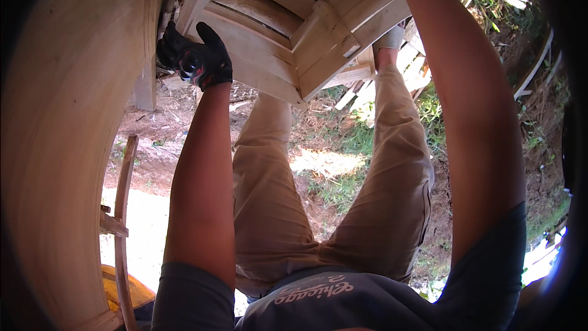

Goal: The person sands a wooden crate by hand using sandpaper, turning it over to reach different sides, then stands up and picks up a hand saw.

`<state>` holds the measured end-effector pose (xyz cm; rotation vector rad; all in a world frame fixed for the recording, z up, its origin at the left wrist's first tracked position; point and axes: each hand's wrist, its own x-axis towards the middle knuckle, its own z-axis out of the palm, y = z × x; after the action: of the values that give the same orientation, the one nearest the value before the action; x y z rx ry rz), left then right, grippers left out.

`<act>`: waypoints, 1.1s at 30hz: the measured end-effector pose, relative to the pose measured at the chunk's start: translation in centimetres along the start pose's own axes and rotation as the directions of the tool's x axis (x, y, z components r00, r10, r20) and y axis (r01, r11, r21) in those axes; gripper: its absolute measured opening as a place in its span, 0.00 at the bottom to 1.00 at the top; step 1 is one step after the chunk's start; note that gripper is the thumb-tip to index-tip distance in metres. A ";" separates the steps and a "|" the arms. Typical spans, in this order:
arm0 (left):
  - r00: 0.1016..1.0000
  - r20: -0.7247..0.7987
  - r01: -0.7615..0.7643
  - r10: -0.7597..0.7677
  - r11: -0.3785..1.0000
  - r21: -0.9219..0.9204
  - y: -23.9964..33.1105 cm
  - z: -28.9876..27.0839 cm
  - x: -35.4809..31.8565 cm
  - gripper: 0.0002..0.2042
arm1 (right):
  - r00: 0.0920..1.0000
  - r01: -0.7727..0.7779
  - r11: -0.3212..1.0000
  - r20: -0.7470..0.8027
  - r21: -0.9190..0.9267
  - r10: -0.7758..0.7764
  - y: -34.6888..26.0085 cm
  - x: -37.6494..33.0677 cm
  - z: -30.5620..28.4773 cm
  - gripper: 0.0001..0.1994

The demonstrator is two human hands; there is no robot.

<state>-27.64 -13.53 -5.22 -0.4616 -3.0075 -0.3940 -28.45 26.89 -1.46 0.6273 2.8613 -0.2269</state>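
Observation:
A pale wooden crate [245, 55] of slats hangs tilted in front of my legs, its inside facing me. My left hand [196, 60], in a black glove with small red marks, is at the crate's left corner. Its thumb lies on the inner side and the fingers curl round the outer side, partly in shadow. My bare right forearm reaches up along the crate's right side, and the right hand is beyond the upper edge of the picture.
A large wooden panel [61, 129] fills the left side. Beside it stands a thin upright wooden strip [122, 227] near something yellow [138, 288]. Loose wood pieces [416, 64] lie past my foot. Grass [352, 178] and dirt cover the ground; pale strips [533, 64] lie at right.

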 end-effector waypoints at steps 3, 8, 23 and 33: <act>0.999 -0.031 0.007 -0.006 1.000 0.030 0.1 0.5 -0.2 0.31 | 0.992 0.003 0.991 -0.128 -0.135 -0.020 0.5 -0.1 1.3 0.31; 0.999 0.009 0.048 -0.048 0.999 0.022 0.6 -0.3 -0.1 0.30 | 0.999 -0.015 0.997 -0.031 -0.082 0.012 0.0 -0.3 0.4 0.30; 0.940 0.042 -0.327 0.337 0.864 0.383 0.1 -2.5 -0.6 0.06 | 0.998 -0.052 0.999 0.045 -0.017 0.052 -1.0 0.2 -0.5 0.30; 0.822 0.532 -0.552 0.202 0.508 0.661 -1.7 1.2 -4.2 0.11 | 1.000 -0.013 1.000 0.025 -0.016 0.014 -0.9 0.4 -0.3 0.30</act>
<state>-24.22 -15.97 -7.25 -1.1649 -2.8202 1.1927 -29.25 26.28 -1.17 0.6363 2.8309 -0.2091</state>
